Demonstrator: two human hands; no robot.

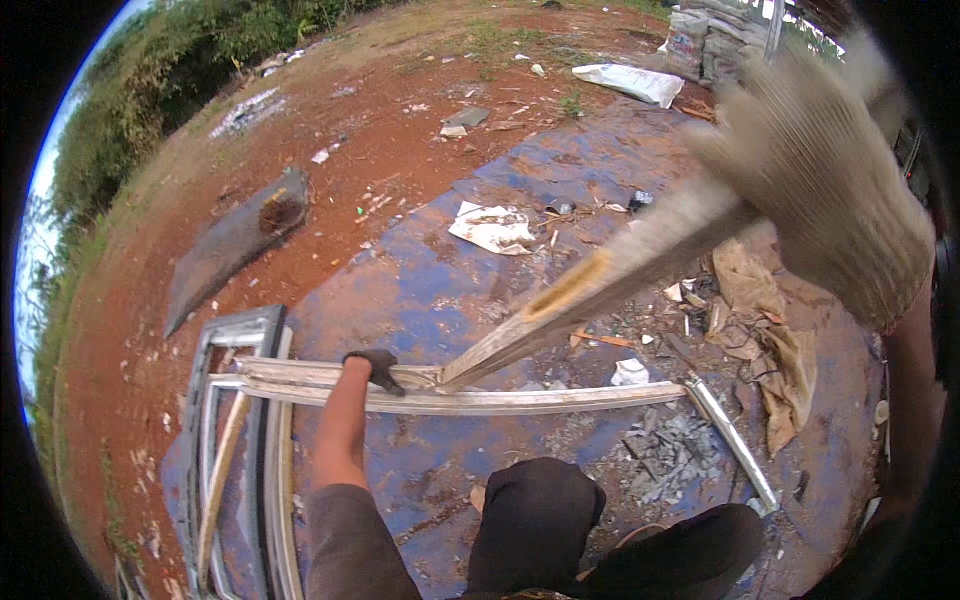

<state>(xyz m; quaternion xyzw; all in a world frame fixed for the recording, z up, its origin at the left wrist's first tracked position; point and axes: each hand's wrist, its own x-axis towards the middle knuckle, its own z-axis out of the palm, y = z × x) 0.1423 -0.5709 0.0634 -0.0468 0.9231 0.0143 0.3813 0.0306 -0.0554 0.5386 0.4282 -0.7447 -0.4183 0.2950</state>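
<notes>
A long whitish frame profile (560,400) lies across the blue sheet in front of my knees. Behind its left part runs a second, dirtier profile (300,372). My left hand (375,370), in a dark glove, closes round this one near its right end. From there a worn bar (640,240) with a yellowish patch slants up to the right; whether it joins the profile under my hand I cannot tell. My right hand (830,170), in a pale knitted glove, is raised close to the camera, blurred, its fingers wrapped round the bar's upper end.
Several window frames (265,350) are stacked at the left. A shiny metal strip (735,445) and grey shards (670,460) lie at the right, near crumpled brown sacking (790,370). White sheeting (492,228) sits farther back. Filled sacks (705,45) stand far right.
</notes>
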